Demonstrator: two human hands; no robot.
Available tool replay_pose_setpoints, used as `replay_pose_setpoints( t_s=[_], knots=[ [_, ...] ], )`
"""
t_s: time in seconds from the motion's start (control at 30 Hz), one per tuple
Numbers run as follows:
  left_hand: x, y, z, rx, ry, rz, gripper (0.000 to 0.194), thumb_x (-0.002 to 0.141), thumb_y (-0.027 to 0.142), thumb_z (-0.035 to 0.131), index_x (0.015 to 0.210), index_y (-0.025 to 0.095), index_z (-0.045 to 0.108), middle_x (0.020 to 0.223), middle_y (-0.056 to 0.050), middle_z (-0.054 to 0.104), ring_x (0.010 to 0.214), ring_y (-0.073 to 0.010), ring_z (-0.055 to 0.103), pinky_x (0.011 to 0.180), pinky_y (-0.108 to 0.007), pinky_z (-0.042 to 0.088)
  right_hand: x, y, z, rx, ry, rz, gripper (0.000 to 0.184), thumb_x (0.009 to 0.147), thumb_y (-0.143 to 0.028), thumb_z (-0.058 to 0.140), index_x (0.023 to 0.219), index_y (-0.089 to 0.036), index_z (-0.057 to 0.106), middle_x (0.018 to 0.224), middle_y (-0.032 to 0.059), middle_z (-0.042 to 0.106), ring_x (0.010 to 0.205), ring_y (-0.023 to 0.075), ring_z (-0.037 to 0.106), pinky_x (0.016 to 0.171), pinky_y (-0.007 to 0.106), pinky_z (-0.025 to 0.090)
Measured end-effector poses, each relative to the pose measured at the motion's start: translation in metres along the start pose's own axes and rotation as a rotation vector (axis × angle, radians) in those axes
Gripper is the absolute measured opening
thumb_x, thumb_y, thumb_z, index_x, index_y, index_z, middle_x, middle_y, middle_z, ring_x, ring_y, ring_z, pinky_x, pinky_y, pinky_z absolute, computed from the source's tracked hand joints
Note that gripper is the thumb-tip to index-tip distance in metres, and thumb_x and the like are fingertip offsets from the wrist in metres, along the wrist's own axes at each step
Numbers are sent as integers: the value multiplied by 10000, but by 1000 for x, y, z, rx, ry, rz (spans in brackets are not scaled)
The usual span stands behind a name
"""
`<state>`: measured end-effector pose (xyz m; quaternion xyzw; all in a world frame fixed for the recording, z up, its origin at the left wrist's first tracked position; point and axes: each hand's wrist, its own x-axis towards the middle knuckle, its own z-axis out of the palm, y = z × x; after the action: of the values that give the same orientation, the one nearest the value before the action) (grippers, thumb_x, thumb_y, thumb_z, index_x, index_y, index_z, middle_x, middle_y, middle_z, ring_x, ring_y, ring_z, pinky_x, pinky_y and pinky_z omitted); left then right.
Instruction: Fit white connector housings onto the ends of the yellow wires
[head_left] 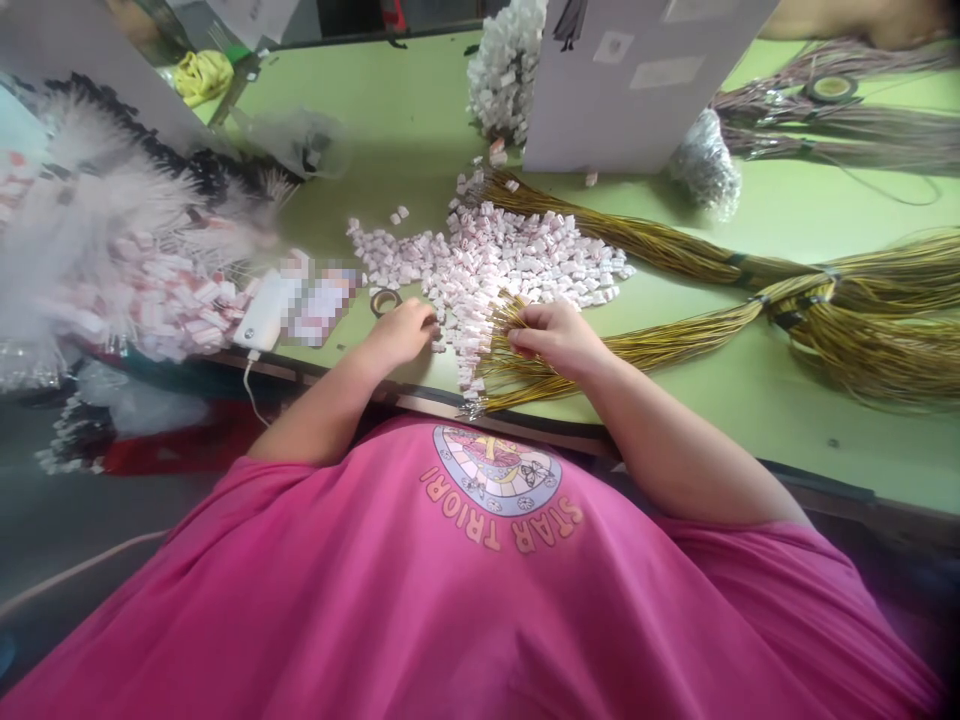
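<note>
Bent over the wire ends, my right hand (559, 337) pinches thin yellow-and-dark wires (667, 343), whose bundle trails off to the right. Small white connector housings (474, 345) sit in a row at the wire ends just left of those fingers. My left hand (403, 331) rests low at the left side of the housings, its fingers curled together; whatever is between the fingertips is too small to make out. Beyond both hands spreads a large loose pile of pinkish-white connector housings (517, 245).
A roll of tape (385, 302) lies behind my left hand. Further left are a white power bank (268, 308) with a cable and a heap of white-wired connectors (165, 290). A grey panel (630, 85) stands at the back. Another person's arm (862, 22) shows at far right.
</note>
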<state>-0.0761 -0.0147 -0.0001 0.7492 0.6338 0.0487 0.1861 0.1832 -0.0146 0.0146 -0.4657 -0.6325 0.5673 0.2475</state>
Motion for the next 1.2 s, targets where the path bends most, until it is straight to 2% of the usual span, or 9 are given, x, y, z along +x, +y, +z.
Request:
replay_pose_setpoints(
  t_s=[0.17, 0.27, 0.4, 0.47, 0.53, 0.73, 0.9, 1.07, 1.2],
  knots=[
    [4, 5, -4, -119, 57, -45, 70, 783, 226, 614, 833, 178, 619, 897, -86, 625, 808, -209, 581, 765, -353, 467, -2, -6, 1, -48, 41, 7, 149, 667, -236, 589, 559, -175, 506, 470, -57, 389, 461, 65, 321, 472, 263, 223],
    [-2, 17, -10, -392, 119, -53, 152, 781, 219, 632, 930, 191, 619, 791, -34, 600, 707, -150, 555, 673, -301, 482, -2, -7, 1, -63, 61, 8, 152, 656, -254, 600, 566, -171, 510, 496, -55, 382, 488, 68, 328, 490, 265, 225],
    [-9, 44, -7, -1027, -70, -27, 201, 824, 235, 617, 1015, 176, 637, 714, -3, 582, 594, -89, 548, 604, -259, 500, -2, -4, 2, -10, 79, -25, 136, 649, -269, 607, 609, -158, 538, 546, -48, 415, 525, 73, 354, 506, 256, 265],
    [-10, 55, -2, -1236, -169, -85, 170, 806, 207, 648, 966, 150, 650, 722, -9, 608, 615, -82, 580, 647, -262, 520, -3, -4, 3, 23, 100, -58, 115, 644, -254, 603, 635, -152, 551, 578, -41, 442, 548, 75, 376, 521, 252, 289],
    [-8, 61, 4, -1349, -206, -137, 195, 769, 170, 690, 957, 142, 648, 762, -14, 636, 654, -81, 611, 688, -259, 529, -4, -5, 4, 16, 130, -81, 108, 638, -243, 601, 632, -152, 544, 584, -41, 444, 555, 75, 378, 528, 248, 294],
    [-4, 61, 13, -1380, -236, -74, 242, 727, 207, 740, 934, 125, 643, 695, -4, 636, 610, -80, 610, 596, -218, 503, -6, -7, 5, -124, 170, -124, 104, 639, -242, 587, 610, -151, 547, 556, -45, 433, 552, 76, 370, 534, 248, 284],
    [-8, 66, 11, -1255, -132, -31, 284, 687, 277, 776, 885, 116, 652, 719, -6, 648, 604, -79, 604, 593, -221, 505, -4, -4, 9, -292, 241, -169, 134, 640, -240, 579, 568, -162, 496, 532, -49, 421, 550, 76, 362, 540, 245, 278],
    [-12, 77, 9, -1159, -100, -84, 272, 650, 231, 789, 845, 96, 655, 656, 0, 639, 555, -84, 592, 558, -225, 490, -6, -2, 12, -368, 229, -183, 152, 650, -233, 568, 557, -173, 465, 498, -53, 385, 547, 83, 353, 532, 248, 267],
    [-13, 78, 5, -1128, -89, -111, 173, 702, 179, 738, 826, 92, 653, 603, 3, 627, 527, -80, 581, 555, -226, 485, -6, -3, 10, -300, 188, -181, 166, 678, -273, 588, 585, -161, 509, 530, -44, 415, 561, 83, 360, 542, 249, 282]
  ],
)
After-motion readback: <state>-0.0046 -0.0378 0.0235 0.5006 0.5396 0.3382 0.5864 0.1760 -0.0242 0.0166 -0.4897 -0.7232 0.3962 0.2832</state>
